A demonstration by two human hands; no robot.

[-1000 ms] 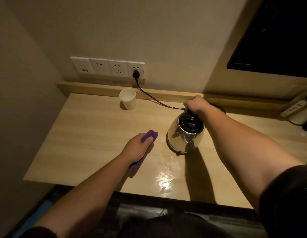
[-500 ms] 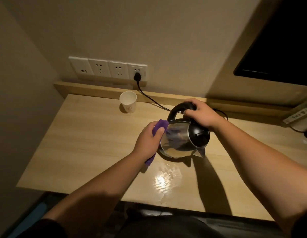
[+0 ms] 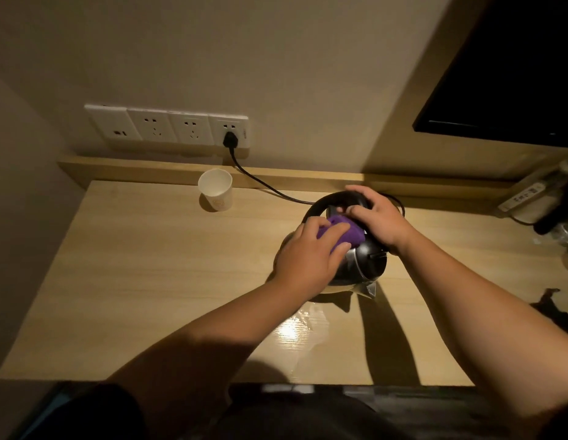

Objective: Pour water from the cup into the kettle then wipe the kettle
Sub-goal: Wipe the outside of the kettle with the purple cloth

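In the last second I have brought my left hand (image 3: 309,258) up from the counter (image 3: 143,281), where it lay with the purple cloth (image 3: 347,231), and pressed that cloth onto the top of the kettle (image 3: 362,265). The kettle itself has been tipped over, its spout now pointing toward the counter's near edge. I take this to mean the pouring is done and the wiping has begun.

My left hand is spread flat over the cloth, its fingers (image 3: 335,233) apart and curved over the kettle's shoulder, pressing the cloth down rather than pinching it. My right hand (image 3: 376,217) is closed around the black handle at the kettle's far side, holding it tilted and steady; whether the kettle's base touches the counter I cannot tell, as my hand hides it.

The kettle sits right of the counter's centre, nearer the back edge. The paper cup (image 3: 215,189) stands upright by the back edge, well apart to the left. A wet sheen lies on the counter between the kettle and the near edge.
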